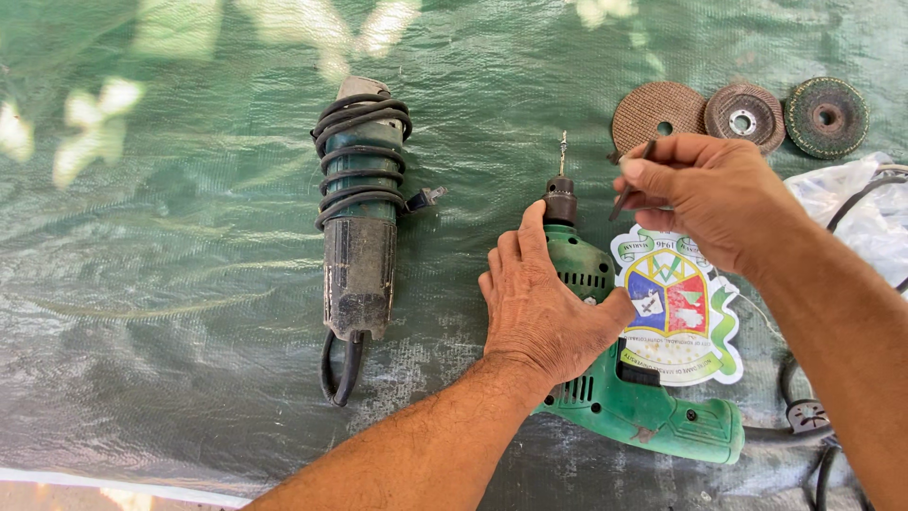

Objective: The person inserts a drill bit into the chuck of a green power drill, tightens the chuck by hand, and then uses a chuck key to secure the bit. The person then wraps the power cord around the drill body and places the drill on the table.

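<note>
The green drill [624,388] is pressed down under the left hand [539,303], lying flat on the tarp [189,284]. A small dark key [632,185] is pinched by the right hand [705,194], just beside the chuck [560,201].

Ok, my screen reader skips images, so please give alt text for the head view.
A left hand presses a green electric drill on a green tarp; the right hand pinches a thin dark bit near its chuck.
</note>
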